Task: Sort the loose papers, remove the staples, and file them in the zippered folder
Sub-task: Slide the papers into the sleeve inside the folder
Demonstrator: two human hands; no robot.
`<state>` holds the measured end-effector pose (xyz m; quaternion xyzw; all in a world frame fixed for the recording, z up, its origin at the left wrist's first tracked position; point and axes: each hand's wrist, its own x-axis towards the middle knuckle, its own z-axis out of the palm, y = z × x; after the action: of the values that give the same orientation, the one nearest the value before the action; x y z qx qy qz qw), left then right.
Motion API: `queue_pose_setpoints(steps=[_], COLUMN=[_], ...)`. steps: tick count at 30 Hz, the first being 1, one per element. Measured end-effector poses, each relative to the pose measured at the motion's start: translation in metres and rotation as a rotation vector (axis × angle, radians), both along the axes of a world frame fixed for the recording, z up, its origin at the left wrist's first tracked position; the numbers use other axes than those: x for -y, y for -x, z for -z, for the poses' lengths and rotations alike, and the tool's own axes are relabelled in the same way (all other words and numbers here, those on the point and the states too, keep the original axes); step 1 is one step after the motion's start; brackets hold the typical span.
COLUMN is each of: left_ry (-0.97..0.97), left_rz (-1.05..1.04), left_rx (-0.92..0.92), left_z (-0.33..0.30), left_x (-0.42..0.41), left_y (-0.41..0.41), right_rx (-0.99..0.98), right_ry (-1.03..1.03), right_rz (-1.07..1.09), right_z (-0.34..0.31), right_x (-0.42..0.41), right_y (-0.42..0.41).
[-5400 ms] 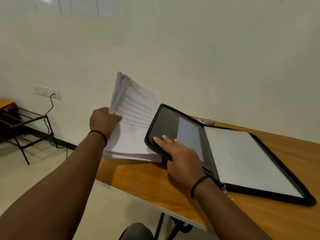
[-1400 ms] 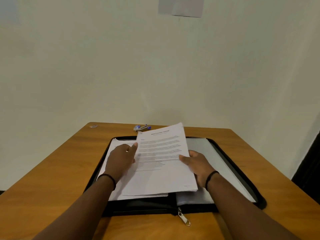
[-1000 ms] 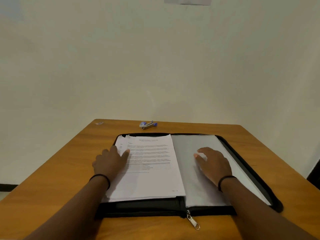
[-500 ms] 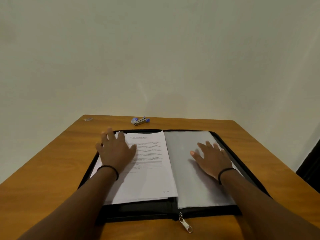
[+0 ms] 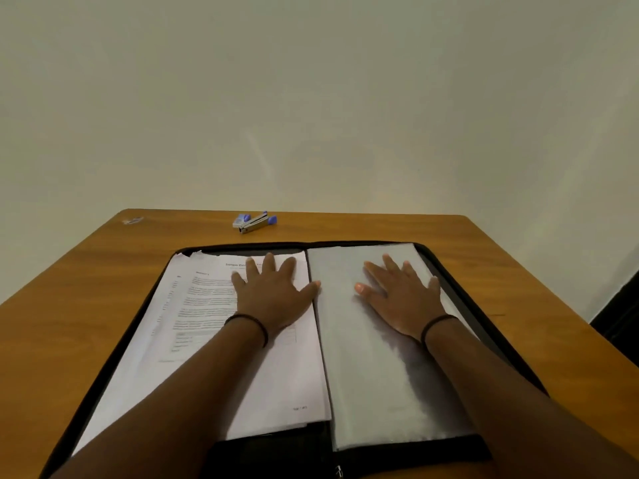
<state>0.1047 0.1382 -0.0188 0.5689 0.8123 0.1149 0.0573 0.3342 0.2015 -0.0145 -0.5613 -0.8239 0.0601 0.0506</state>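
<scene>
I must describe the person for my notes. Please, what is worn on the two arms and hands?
Both forearms are bare, with no sleeves in view. The left hand has a thin black band round its wrist, and the right hand has a similar thin black band round its wrist. No gloves, rings or watch are visible.

Office (wooden desk [image 5: 86, 305], stapler [image 5: 257, 223])

Left hand [image 5: 273, 299] and right hand [image 5: 404, 300] flat, fingers [image 5: 269, 264] spread
</scene>
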Motion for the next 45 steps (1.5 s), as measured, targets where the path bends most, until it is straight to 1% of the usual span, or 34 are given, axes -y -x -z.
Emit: queue_pose_setpoints(steps=[1,3,5,6,8,11,17,27,29,30,31,32,34,37,40,45], left_ry=[-0.02,-0.145,-0.261,-0.278,-0.226,-0.1,-0.102,-0.088,-0.121,-0.141,-0.151,-0.151,-0.139,-0.111,-0.07,-0.044], left_rz=[0.001,0.029,0.104,0.139,0.192,0.196,0.226,0.226,0.229,0.228,0.223,0.215,0.2,0.208,0.23,0.294], left_rx=[-0.01,-0.024,-0.001,0.011,0.009,-0.008,-0.06,-0.096,-0.073,-0.056,-0.039,-0.028,-0.026,-0.057,-0.072,-0.104], left_z=[-0.003,-0.009,-0.014,-0.016,-0.016,-0.01,0.002,0.005,0.006,0.006,0.005,0.005,0.004,0.005,0.007,0.002], left_x=[-0.003,-0.01,-0.019,-0.026,-0.041,-0.062,-0.067,-0.007,0.011,0.018,0.023,0.029,0.035,0.036,0.034,0.029], left_y=[0.001,0.004,0.004,0.003,0.003,0.007,0.011,0.001,-0.002,-0.003,-0.004,-0.004,-0.007,-0.007,-0.002,0.015], right_rx=[0.008,0.017,0.02,0.019,0.022,0.025,0.024,0.018,-0.049,-0.12,-0.196,-0.227,-0.153,-0.049,-0.015,0.066], right_ry=[0.0,0.001,-0.001,-0.005,-0.003,0.005,0.023,0.067,0.067,0.039,0.003,-0.041,-0.06,0.039,0.021,0.038], right_rz=[-0.01,-0.018,-0.012,-0.008,-0.001,-0.01,-0.008,0.008,0.004,0.025,0.068,0.115,0.195,0.278,0.31,0.321], right_z=[0.0,0.001,0.003,0.003,0.002,0.002,0.004,-0.003,-0.011,-0.017,-0.022,-0.026,-0.025,-0.011,-0.004,-0.014], right_x=[-0.001,-0.003,-0.002,-0.002,-0.002,-0.002,0.0,0.063,0.071,0.071,0.069,0.067,0.059,0.057,0.063,0.069], right_y=[0.0,0.001,0.001,0.001,0.002,0.003,-0.001,-0.007,-0.015,-0.02,-0.028,-0.036,-0.051,-0.053,-0.043,-0.028])
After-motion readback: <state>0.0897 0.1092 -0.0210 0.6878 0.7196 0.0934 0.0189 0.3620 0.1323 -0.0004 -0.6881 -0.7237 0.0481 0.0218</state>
